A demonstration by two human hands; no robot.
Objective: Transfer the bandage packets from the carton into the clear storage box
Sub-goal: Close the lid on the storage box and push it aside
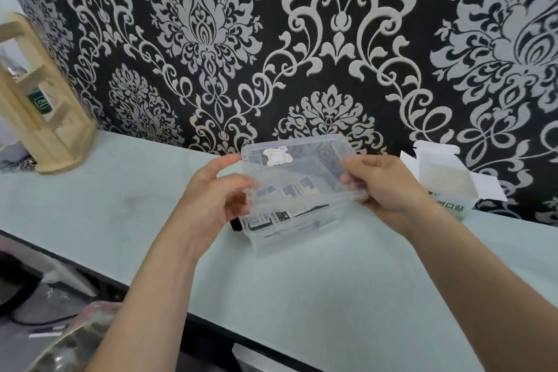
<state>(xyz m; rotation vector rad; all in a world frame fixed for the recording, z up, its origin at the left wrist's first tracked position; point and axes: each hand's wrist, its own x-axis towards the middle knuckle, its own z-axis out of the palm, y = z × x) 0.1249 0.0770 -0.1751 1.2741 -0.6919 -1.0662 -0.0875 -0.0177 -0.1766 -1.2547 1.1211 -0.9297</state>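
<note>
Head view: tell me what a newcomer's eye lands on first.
First, the black wallpaper with silver damask fills the top half. At centre, the left hand and right hand hold a clear lid tilted over the clear storage box on the pale table, with packets showing inside. The opened white carton stands to the right by the wall.
</note>
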